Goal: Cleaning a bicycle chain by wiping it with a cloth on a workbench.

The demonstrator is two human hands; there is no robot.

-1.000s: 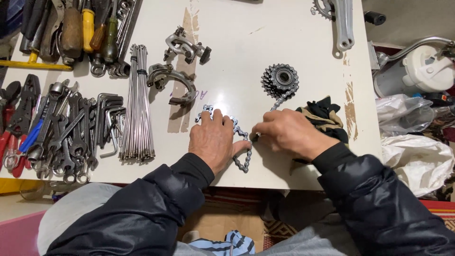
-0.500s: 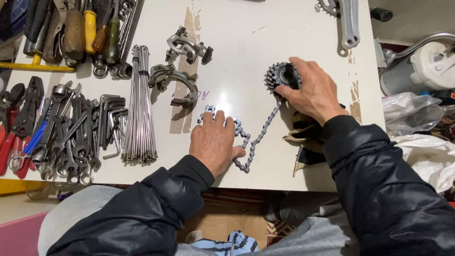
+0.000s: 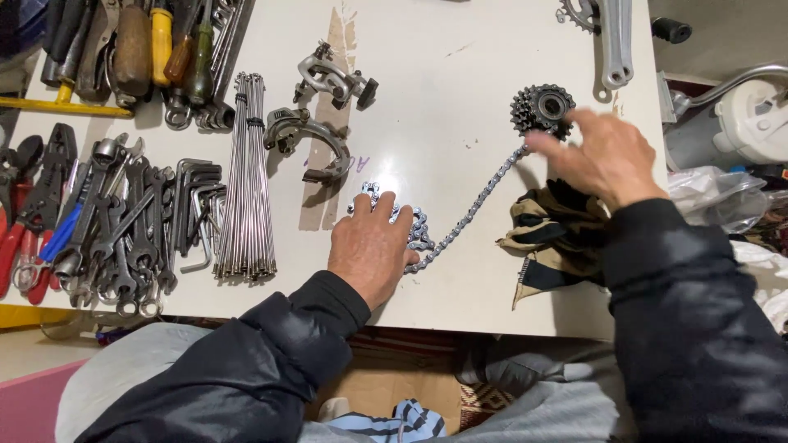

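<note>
Pinning the bunched end of the bike chain (image 3: 427,234) with your left hand (image 3: 371,253), you've got the palm flat on the white table (image 3: 427,74) and the fingers spread out over the pile of links, so that grip is open and just pressing down, not wrapped around anything. From under your fingertips the chain runs in a fairly straight diagonal line away from that hand, up toward the stacked sprocket cluster (image 3: 542,108).

Your right hand (image 3: 606,160) is hovering right next to that cluster, fingers loosely apart and pointing at it. Can't tell if the fingertips are actually touching the sprockets or the far end of the chain, it's a bit blurred there. It's not clamped on anything that I can see.

Just below your right wrist there's a crumpled striped rag (image 3: 552,238) in tan and black, lying on the table near the edge. Beyond your left fingertips sit two curved brake calipers (image 3: 316,135), one behind the other. Off to the outer side of your left hand there's a tied bundle of spokes (image 3: 246,176), and past that a heap of wrenches and hex keys (image 3: 131,221). Screwdrivers (image 3: 160,45) are lined up at the far corner on that side. Past the cluster, a crank arm (image 3: 616,41) lies at the far edge of the table.
</note>
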